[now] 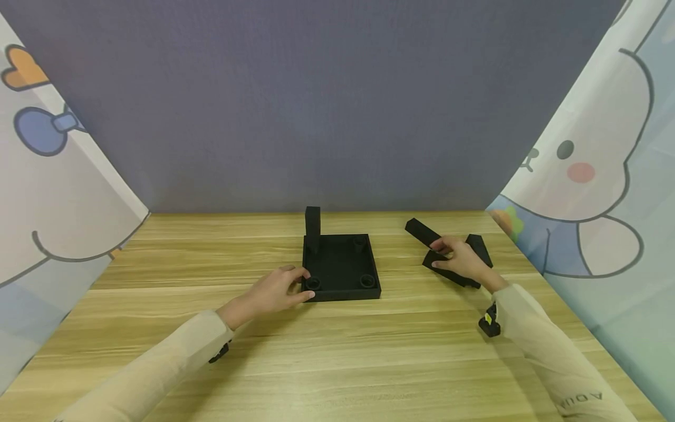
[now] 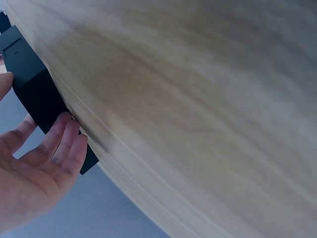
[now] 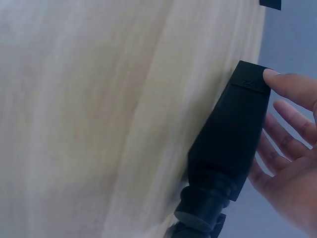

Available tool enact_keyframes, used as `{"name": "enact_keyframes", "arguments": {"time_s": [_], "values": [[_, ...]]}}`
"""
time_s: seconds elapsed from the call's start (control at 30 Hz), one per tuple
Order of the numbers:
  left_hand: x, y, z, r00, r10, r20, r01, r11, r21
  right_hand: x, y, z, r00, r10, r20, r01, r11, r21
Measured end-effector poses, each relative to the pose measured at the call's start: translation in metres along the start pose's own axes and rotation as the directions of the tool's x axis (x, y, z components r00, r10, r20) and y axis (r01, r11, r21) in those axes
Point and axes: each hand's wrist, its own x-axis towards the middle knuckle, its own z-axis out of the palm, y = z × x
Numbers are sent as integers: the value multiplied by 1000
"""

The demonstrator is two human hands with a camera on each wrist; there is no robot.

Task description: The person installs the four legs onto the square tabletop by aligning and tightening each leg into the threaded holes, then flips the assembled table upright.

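A black square tray-like base [image 1: 337,258] with round corner sockets lies on the table, one black block-shaped leg [image 1: 313,225] upright at its back left corner. My left hand [image 1: 276,291] holds the base's near left corner, thumb at the front wall and fingers at the left side. To the right, my right hand [image 1: 461,258] reaches over a black leg [image 1: 450,271], thumb touching it near its end and fingers spread beside it. In the right wrist view this leg [image 3: 230,124] shows a wide squared body and a ringed round neck.
Another black leg [image 1: 423,232] lies slanted just beyond the right hand's fingertips, and one more leg [image 1: 479,250] lies behind that hand. A grey panel [image 1: 316,105] rises at the table's back edge. Patterned curtains [image 1: 596,176] border both sides of the wooden table [image 1: 348,357].
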Motion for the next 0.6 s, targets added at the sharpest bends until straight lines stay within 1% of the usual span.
{"name": "enact_keyframes", "arguments": {"time_s": [0.27, 0.6], "values": [[0, 0, 0, 1000, -5, 1, 5, 1000, 5, -1, 3, 5, 1000, 16, 2, -16, 1000, -20], [0, -2, 2, 1000, -2, -4, 2, 1000, 13, -3, 1, 8, 1000, 17, -20, -18, 999, -50]]}}
